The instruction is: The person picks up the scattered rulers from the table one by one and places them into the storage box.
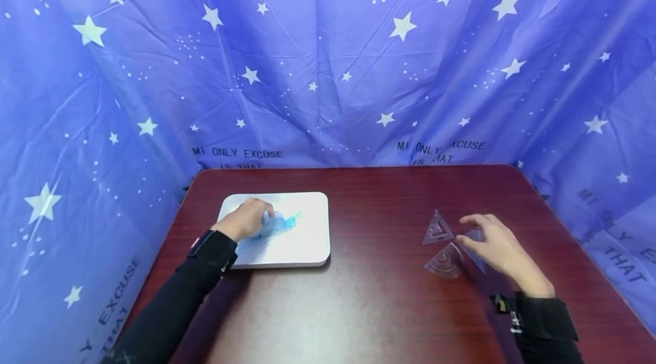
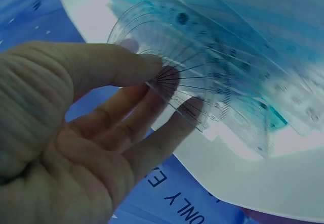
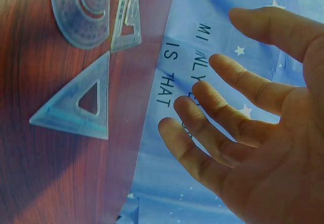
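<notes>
My left hand [image 1: 248, 220] is over the left part of a white tray-like board [image 1: 310, 244]. In the left wrist view, thumb and fingers pinch a clear protractor [image 2: 200, 52] by its straight edge. Behind it, clear pieces with printed scales and a bluish, see-through sheet [image 2: 238, 11] overlap; their exact outlines are hard to tell. My right hand [image 1: 497, 244] hovers with spread, slightly bent fingers above the table's right side, holding nothing. Near it lie a clear set square [image 1: 429, 238], another clear protractor [image 1: 442, 266] and a larger set square [image 3: 61, 115], partly hidden by the hand in the head view.
A dark red wooden table [image 1: 379, 295] carries everything. Blue curtains [image 1: 328, 68] with white stars and printed words hang behind it and at both sides. The white board has rounded corners and a raised edge.
</notes>
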Available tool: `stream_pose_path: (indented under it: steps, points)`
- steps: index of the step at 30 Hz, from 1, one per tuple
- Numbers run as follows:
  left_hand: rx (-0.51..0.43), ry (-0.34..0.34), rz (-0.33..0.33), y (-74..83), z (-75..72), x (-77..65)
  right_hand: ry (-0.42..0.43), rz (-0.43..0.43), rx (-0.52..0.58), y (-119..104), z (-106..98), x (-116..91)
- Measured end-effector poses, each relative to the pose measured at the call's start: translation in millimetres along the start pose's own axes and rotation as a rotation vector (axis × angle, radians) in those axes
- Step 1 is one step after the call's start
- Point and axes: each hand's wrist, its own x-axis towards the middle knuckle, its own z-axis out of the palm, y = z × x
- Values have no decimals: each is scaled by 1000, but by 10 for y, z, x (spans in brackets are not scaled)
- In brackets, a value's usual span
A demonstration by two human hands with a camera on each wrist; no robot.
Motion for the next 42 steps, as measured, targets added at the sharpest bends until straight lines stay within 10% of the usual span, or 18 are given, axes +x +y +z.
stream_pose_path:
  steps: [13, 32, 42]
  points:
    - [95, 52, -30, 9, 91, -9, -63, 48, -84, 217, -35, 78]
    - [214, 447, 68, 747, 90, -363, -271, 356, -151, 227, 178, 242]
    - [75, 537, 9, 949, 191, -583, -266, 432, -194, 141, 282, 294]
